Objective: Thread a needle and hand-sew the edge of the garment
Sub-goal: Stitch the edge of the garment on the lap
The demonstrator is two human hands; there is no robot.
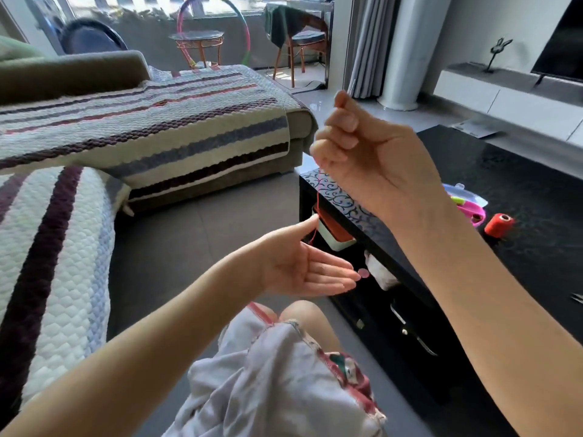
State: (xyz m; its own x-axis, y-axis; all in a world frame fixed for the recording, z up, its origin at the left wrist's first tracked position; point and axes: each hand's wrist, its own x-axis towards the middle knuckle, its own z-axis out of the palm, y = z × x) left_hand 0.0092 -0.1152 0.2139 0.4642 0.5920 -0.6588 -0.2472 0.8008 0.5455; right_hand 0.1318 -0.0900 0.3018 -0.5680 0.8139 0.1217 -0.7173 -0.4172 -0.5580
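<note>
- While the right grip pinches a thin red thread hanging below it,
- the left grip lies spread, palm up, empty.
- A crumpled white fabric garment covers the lap.

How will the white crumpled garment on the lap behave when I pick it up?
The white crumpled cloth garment is probably floppy: it drapes in soft folds over the knees. It looks thin, so likely light. Neither the left hand nor the right hand, pinching red thread, holds it, so it may slide off when tugged.
</note>
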